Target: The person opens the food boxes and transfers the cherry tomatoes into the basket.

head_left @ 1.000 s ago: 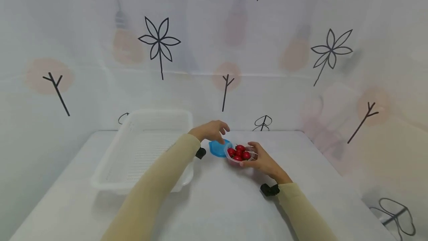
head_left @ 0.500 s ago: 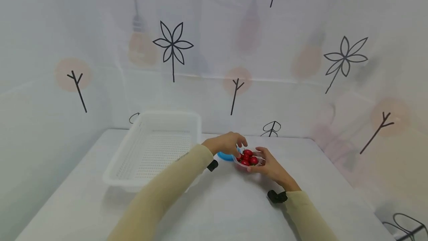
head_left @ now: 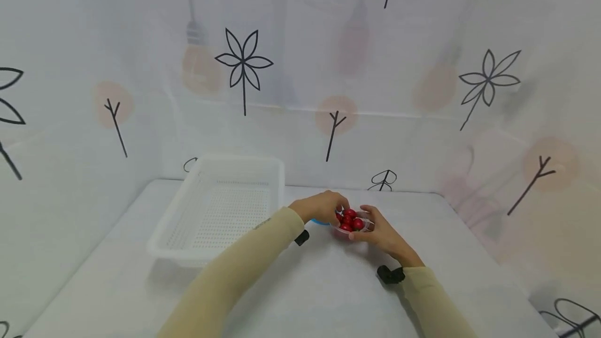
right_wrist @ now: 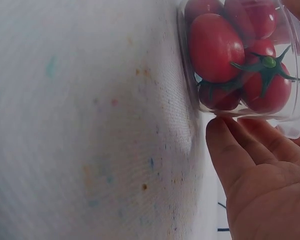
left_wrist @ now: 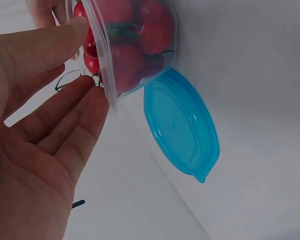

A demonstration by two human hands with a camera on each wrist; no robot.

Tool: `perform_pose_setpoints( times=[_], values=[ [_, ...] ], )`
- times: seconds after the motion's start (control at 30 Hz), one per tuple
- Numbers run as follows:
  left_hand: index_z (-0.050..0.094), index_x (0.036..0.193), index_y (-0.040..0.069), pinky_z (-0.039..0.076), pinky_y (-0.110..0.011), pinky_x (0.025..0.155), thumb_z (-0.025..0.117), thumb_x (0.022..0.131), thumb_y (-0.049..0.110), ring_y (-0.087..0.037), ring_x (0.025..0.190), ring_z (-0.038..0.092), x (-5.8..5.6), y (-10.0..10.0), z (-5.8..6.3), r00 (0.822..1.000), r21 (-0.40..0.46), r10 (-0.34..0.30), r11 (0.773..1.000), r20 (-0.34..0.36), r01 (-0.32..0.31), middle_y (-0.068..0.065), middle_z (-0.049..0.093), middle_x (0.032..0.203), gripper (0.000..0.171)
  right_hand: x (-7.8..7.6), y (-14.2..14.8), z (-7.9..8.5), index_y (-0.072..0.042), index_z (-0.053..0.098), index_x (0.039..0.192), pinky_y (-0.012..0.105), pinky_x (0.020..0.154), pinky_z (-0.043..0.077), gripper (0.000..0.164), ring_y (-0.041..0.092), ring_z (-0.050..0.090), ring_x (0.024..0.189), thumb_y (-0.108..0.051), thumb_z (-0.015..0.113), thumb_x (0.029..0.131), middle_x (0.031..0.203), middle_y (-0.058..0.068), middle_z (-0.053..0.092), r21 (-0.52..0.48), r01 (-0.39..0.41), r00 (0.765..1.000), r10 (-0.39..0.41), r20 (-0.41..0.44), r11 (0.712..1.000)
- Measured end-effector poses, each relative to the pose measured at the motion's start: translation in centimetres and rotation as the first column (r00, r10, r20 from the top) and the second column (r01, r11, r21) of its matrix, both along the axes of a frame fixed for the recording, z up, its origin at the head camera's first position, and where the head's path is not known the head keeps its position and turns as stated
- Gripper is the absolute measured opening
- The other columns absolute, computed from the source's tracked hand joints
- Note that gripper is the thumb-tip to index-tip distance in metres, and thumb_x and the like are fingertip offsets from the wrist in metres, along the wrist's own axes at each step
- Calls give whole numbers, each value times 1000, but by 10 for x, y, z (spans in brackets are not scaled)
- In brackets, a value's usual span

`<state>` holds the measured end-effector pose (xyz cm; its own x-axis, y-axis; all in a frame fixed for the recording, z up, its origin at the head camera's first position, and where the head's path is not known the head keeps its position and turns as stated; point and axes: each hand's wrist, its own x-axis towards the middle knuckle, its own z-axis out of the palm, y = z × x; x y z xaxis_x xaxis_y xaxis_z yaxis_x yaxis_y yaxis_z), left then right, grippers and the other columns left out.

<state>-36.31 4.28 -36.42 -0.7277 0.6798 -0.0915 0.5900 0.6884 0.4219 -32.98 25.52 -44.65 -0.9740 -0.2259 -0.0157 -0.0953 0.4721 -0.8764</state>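
Observation:
Several red cherry tomatoes (head_left: pixel 348 214) with green stems fill a small clear plastic container (left_wrist: pixel 108 60) on the table. My right hand (head_left: pixel 382 233) holds this container from its right side, thumb in front and fingers behind. From the left, my left hand (head_left: pixel 321 205) reaches in over the rim. In the left wrist view its thumb is at the tomatoes and its fingertips are right at the rim, with a gap between them. A blue lid (left_wrist: pixel 182 127) lies flat beside the container, mostly covered by the left hand in the head view.
A large white perforated plastic basket (head_left: pixel 161 244) stands on the left of the table (head_left: pixel 300 296), behind the left forearm. A patterned white cloth (head_left: pixel 300 77) hangs along the back. A black wrist camera (head_left: pixel 391 275) sits on the right wrist.
The left hand has come from above the blue lid to the right and down to the tomatoes. The right hand stays at the container. The head view has shifted slightly.

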Motion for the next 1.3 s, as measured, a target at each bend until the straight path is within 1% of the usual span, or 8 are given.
perform_pose_setpoints(
  times=[0.2,0.47,0.67,0.87,1.0,1.13,1.3],
  values=[
    [63,120,12,48,-24,82,75,81,7,-13,98,56,0,2,2,999,22,-38,999,13,37,-3,63,112,41,-1,-2,1,-10,18,147,55,104,33,99,42,39,130,-34,82,75,148,14,35,-15,-11,1000,11,-2,1000],
    [65,118,12,47,-20,82,74,82,7,-8,94,56,-3,8,-7,997,-5,-75,997,-8,75,2,64,107,38,2,-3,0,-11,19,147,56,103,33,99,45,35,131,-32,82,74,148,13,36,-12,-18,1000,18,2,1000],
    [66,117,11,46,-19,79,74,81,7,-7,90,54,-4,11,-10,994,-17,-100,995,-35,100,4,64,102,37,-2,-1,-1,-8,17,148,58,103,32,98,47,34,131,-27,81,77,149,16,33,-20,-41,999,42,4,999],
    [66,119,11,46,-19,76,73,82,9,-7,87,55,-2,12,-10,996,-38,-81,996,-19,81,5,64,98,38,-1,1,0,-7,17,148,58,103,31,99,48,35,130,-27,81,76,149,17,32,-17,-57,998,57,3,998],
    [64,123,12,46,-21,78,72,83,11,-6,89,54,3,15,-10,999,-77,-44,996,3,44,7,63,101,41,2,1,1,-10,19,147,56,103,33,98,45,38,129,-30,82,75,149,14,33,-7,-67,998,67,-6,998],
    [63,124,14,46,-23,78,70,83,12,-7,90,54,8,17,-9,999,-100,-31,994,11,31,7,62,105,42,5,2,0,-10,21,147,54,101,36,97,39,44,125,-32,82,74,148,13,35,-4,-76,997,76,-14,997],
    [64,121,12,47,-22,76,71,82,10,-8,89,54,13,18,-7,999,-78,-25,997,38,27,6,62,102,40,7,3,0,-11,21,147,50,99,38,97,33,50,119,-32,82,74,147,11,37,-2,-89,996,89,-22,996]
  ],
)
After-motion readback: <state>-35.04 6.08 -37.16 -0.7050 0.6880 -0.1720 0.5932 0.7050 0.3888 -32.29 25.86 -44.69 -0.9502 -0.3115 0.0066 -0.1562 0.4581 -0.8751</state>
